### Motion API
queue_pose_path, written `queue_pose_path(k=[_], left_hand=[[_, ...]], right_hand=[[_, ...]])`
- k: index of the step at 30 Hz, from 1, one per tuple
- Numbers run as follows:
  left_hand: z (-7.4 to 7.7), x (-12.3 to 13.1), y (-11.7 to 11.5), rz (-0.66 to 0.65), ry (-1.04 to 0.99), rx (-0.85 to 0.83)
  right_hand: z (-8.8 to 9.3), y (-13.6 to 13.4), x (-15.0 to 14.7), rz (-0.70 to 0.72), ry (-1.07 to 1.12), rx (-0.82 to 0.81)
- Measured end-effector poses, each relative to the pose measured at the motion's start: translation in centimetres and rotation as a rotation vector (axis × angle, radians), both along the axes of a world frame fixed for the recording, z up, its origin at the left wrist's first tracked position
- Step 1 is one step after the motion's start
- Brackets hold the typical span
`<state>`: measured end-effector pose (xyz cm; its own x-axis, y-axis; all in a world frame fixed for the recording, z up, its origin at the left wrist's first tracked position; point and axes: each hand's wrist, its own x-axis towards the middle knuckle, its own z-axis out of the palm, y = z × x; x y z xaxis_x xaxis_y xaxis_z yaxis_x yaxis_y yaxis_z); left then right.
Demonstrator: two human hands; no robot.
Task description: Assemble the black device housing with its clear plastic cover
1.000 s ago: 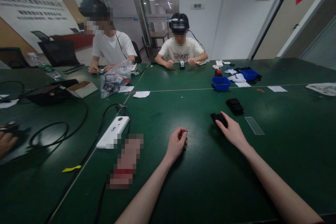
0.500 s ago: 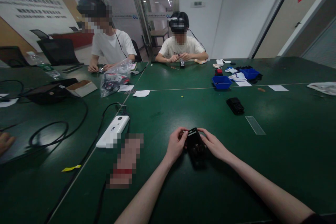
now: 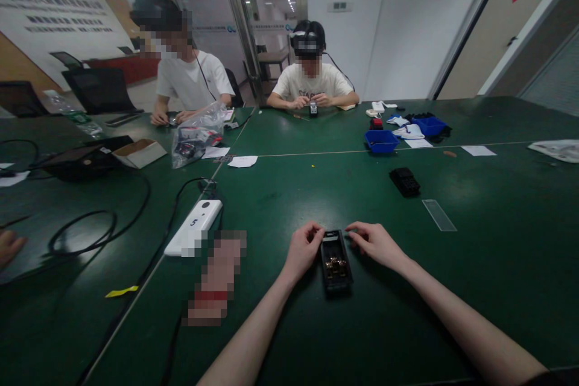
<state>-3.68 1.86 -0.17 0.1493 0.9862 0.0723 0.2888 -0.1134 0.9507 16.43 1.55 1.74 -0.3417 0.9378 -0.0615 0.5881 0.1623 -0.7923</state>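
Note:
On the green table in front of me lies a shallow black plastic case [image 3: 332, 284], its open side up and brass-coloured metal parts [image 3: 335, 266] showing inside. My left hand [image 3: 306, 247] grips its upper left corner between thumb and fingers. Just off the upper right corner, my right hand [image 3: 373, 244] is apart from the case, its fingers loosely bent and holding nothing that I can see. Beyond the right hand rest a pile of similar black pieces [image 3: 405, 182] and a clear flat strip [image 3: 439, 215].
Left of my arms are a white power bank-like device [image 3: 194, 228] marked 5, a blurred-out pinkish object [image 3: 221, 271] and black cables [image 3: 147, 205]. Blue trays [image 3: 381, 142] stand farther back. Two co-workers [image 3: 312, 81] sit across the table, and another person's hand [image 3: 9, 245] shows at the left edge.
The case has tipped from a raised tilt to lying flatter, so its inside shows. My right hand has let go and moved slightly right; the left hand keeps its hold.

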Motion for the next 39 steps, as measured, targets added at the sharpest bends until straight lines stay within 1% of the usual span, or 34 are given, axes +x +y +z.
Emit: queue_pose_path(k=[3, 4, 6, 8, 10, 12, 14, 17, 19, 22, 25, 28, 31, 33, 36, 39], left_hand=[[0.2, 0.0, 0.0, 0.002, 0.018, -0.006], [0.3, 0.0, -0.1, 0.001, 0.020, -0.008], [0.4, 0.0, -0.1, -0.001, 0.023, -0.010], [0.5, 0.0, -0.1, -0.001, 0.024, -0.010], [0.5, 0.0, -0.1, 0.005, 0.025, -0.012], [0.5, 0.0, -0.1, 0.011, 0.026, -0.014], [0.5, 0.1, -0.1, 0.008, 0.030, -0.010], [0.5, 0.1, 0.0, 0.006, 0.050, 0.003], [0.5, 0.1, 0.0, 0.013, 0.066, 0.011], [0.5, 0.1, 0.0, 0.015, 0.074, 0.019], [0.5, 0.1, 0.0, 0.013, 0.066, 0.018], [0.6, 0.1, 0.0, 0.018, 0.058, 0.009], [0.7, 0.1, -0.1, 0.015, 0.058, 0.000], [0.8, 0.1, -0.1, 0.013, 0.058, -0.001], [0.7, 0.1, -0.1, 0.018, 0.055, 0.000], [0.7, 0.1, -0.1, 0.018, 0.053, 0.004]], right_hand=[[0.7, 1.0, 2.3, -0.120, -0.187, 0.165], [0.9, 1.3, 3.3, -0.181, -0.262, 0.208], [1.4, 2.0, 5.8, -0.353, -0.421, 0.274], [1.6, 2.5, 8.4, -0.541, -0.574, 0.283], [1.3, 2.8, 10.9, -0.652, -0.699, 0.293], [0.7, 3.0, 12.9, -0.681, -0.809, 0.284], [-0.1, 3.0, 14.2, -0.672, -0.885, 0.220], [-0.9, 3.0, 14.7, -0.626, -0.957, 0.121], [-1.0, 3.0, 14.2, -0.586, -0.997, 0.119], [-0.8, 3.0, 12.4, -0.527, -0.992, 0.167], [-0.6, 2.7, 9.6, -0.443, -0.915, 0.256], [-0.4, 2.1, 6.3, -0.321, -0.812, 0.344], [0.1, 1.1, 3.3, -0.189, -0.703, 0.369], [0.5, 0.5, 1.7, -0.129, -0.675, 0.359], [1.0, -0.1, 0.1, -0.113, -0.650, 0.324], [1.2, -0.3, -0.4, -0.139, -0.517, 0.284]])
